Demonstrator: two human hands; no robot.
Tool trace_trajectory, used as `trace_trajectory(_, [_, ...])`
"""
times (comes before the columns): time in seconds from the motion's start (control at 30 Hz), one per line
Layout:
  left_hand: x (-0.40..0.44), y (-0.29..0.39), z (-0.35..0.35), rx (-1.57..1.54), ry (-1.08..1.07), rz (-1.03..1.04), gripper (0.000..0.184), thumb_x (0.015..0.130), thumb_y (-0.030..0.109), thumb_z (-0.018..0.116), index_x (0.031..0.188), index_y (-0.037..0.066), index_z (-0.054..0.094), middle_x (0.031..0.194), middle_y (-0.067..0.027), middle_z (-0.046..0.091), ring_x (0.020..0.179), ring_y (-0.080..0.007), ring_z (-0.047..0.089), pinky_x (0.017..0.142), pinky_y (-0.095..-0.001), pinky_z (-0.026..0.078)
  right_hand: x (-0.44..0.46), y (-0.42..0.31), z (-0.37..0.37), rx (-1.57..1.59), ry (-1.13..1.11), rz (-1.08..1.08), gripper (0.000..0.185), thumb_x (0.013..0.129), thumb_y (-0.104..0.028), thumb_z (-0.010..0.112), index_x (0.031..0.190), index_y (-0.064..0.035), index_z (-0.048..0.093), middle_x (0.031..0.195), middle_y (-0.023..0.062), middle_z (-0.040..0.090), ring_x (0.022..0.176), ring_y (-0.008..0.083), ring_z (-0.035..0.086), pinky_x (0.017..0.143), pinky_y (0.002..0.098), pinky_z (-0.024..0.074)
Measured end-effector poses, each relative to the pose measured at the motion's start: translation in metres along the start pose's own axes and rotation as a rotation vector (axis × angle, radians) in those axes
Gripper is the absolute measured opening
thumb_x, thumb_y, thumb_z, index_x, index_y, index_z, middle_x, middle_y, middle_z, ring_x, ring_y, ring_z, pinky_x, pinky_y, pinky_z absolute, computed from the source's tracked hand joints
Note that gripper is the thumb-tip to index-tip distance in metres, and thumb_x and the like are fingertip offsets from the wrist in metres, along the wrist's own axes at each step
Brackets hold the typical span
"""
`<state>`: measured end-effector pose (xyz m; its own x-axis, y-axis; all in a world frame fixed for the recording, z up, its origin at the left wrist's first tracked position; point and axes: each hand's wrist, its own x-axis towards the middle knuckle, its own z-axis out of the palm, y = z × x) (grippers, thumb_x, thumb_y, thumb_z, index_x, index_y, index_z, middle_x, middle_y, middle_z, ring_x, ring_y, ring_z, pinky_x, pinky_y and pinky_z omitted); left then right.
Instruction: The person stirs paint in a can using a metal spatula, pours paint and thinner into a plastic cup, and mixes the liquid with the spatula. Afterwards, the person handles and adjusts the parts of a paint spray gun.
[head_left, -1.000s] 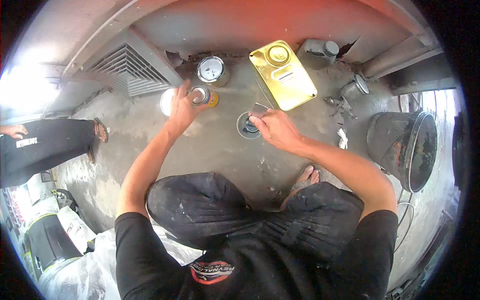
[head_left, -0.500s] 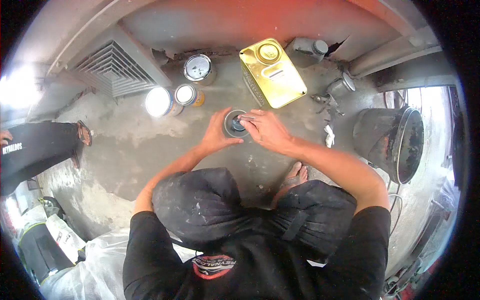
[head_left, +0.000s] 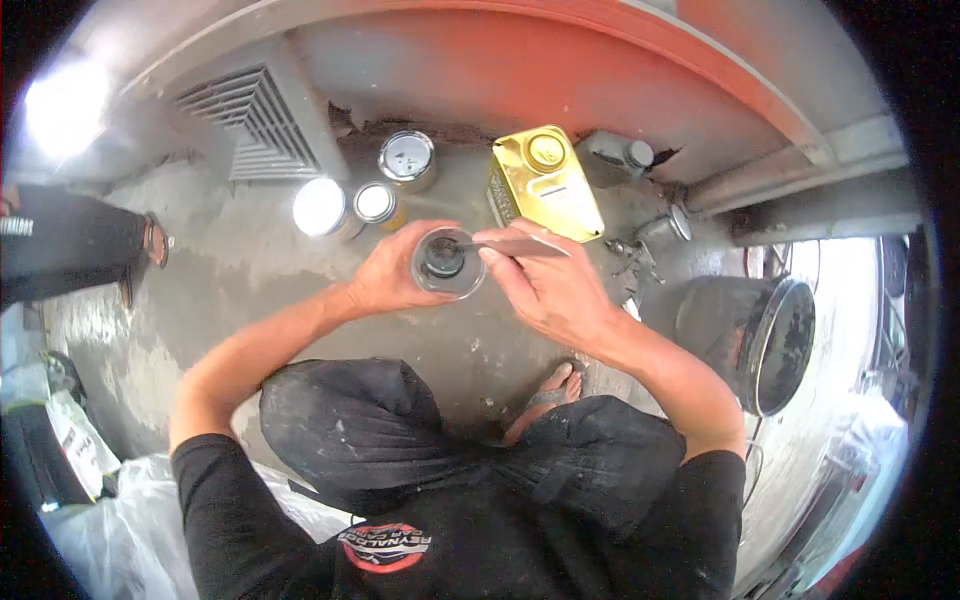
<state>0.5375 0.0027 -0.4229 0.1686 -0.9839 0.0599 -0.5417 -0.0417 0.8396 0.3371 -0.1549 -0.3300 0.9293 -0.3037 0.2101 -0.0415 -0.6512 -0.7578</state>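
Note:
My left hand (head_left: 388,272) is wrapped around a clear cup (head_left: 462,286) in front of my knees. Dark liquid (head_left: 443,258) lies in the bottom of the cup. Between the thumb and fingers of my right hand (head_left: 562,288) is a flat grey stirring stick (head_left: 530,246). One end of the stick reaches over the cup's rim; its tip is hard to make out against the dark contents. Just beyond my right hand stands a yellow rectangular tin (head_left: 575,205) with a round cap.
Several round cans, including a silver-topped can (head_left: 406,156), stand ahead to the left. A grey bottle (head_left: 612,155) and a tipped metal cup (head_left: 665,228) are ahead to the right. A large blackened drum (head_left: 740,335) lies at the right. Another person's leg (head_left: 80,240) is at the left.
My left hand has closed around the cup, and the cup appears larger, raised toward me. The stick in my right hand now shows more of its length. The view has tilted upward.

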Motion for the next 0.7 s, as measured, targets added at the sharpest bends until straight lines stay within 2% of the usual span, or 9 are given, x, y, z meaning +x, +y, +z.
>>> trace_trajectory(0.03, [0.001, 0.012, -0.011, 0.031, -0.008, 0.026, 0.084, 0.067, 0.027, 0.094, 0.139, 0.007, 0.055, 0.132, -0.0162, 0.063, 0.121, -0.0326, 0.063, 0.104, -0.043, 0.051, 0.004, -0.011, -0.009, -0.006, 0.012, 0.001, 0.02, 0.098, -0.014, 0.064, 0.112, -0.0019, 0.071, 0.101, 0.0191, 0.069, 0.087, 0.0408, 0.068, 0.077, 0.0464, 0.0552])
trace_trajectory(0.13, [0.002, 0.048, -0.033, 0.117, -0.003, 0.064, 0.087, 0.065, 0.021, 0.096, 0.14, 0.006, 0.053, 0.135, -0.0137, 0.062, 0.126, -0.0305, 0.062, 0.107, -0.0415, 0.05, 0.01, -0.025, -0.023, -0.022, 0.0, -0.115, 0.021, 0.093, -0.006, 0.069, 0.114, -0.0037, 0.071, 0.096, 0.0171, 0.066, 0.081, 0.0366, 0.068, 0.068, 0.0432, 0.0537])
trace_trajectory(0.33, [0.003, 0.072, -0.039, 0.098, 0.071, 0.033, 0.086, 0.067, 0.017, 0.094, 0.141, 0.007, 0.053, 0.137, -0.0136, 0.061, 0.128, -0.0306, 0.061, 0.109, -0.0418, 0.049, 0.019, -0.044, -0.034, 0.105, 0.005, -0.145, 0.022, 0.091, -0.005, 0.071, 0.113, -0.0035, 0.071, 0.094, 0.0154, 0.066, 0.079, 0.0357, 0.067, 0.066, 0.0425, 0.0529])
trace_trajectory(0.43, [0.002, 0.064, -0.036, 0.075, 0.105, 0.038, 0.085, 0.068, 0.018, 0.094, 0.141, 0.006, 0.053, 0.138, -0.0134, 0.061, 0.128, -0.0301, 0.06, 0.109, -0.0417, 0.049, 0.019, -0.049, -0.037, -0.009, -0.053, -0.11, 0.021, 0.091, -0.006, 0.071, 0.112, -0.003, 0.07, 0.094, 0.0153, 0.067, 0.078, 0.0357, 0.067, 0.066, 0.0417, 0.0544])
trace_trajectory(0.53, [0.004, 0.055, -0.032, 0.067, 0.106, 0.077, 0.086, 0.068, 0.02, 0.095, 0.141, 0.006, 0.053, 0.138, -0.0137, 0.061, 0.128, -0.0298, 0.061, 0.109, -0.0417, 0.049, 0.021, -0.042, -0.031, -0.144, 0.072, -0.204, 0.021, 0.092, -0.006, 0.07, 0.113, -0.0035, 0.071, 0.093, 0.0147, 0.068, 0.076, 0.0357, 0.068, 0.067, 0.0417, 0.0562])
trace_trajectory(0.63, [0.009, 0.059, -0.033, 0.066, 0.093, 0.066, 0.086, 0.067, 0.02, 0.095, 0.141, 0.006, 0.053, 0.138, -0.0142, 0.061, 0.127, -0.0299, 0.061, 0.109, -0.0416, 0.049, 0.024, -0.045, -0.028, -0.001, 0.0, -0.128, 0.021, 0.09, -0.006, 0.071, 0.111, -0.0047, 0.071, 0.093, 0.0139, 0.069, 0.076, 0.0348, 0.068, 0.068, 0.0421, 0.057])
trace_trajectory(0.7, [0.011, 0.056, -0.033, 0.064, 0.096, 0.092, 0.087, 0.067, 0.02, 0.096, 0.141, 0.006, 0.053, 0.137, -0.0143, 0.061, 0.127, -0.0301, 0.061, 0.108, -0.0416, 0.049, 0.022, -0.043, -0.028, -0.127, 0.024, -0.167, 0.021, 0.089, -0.006, 0.071, 0.11, -0.0047, 0.07, 0.091, 0.0138, 0.068, 0.076, 0.0342, 0.068, 0.067, 0.0415, 0.0565])
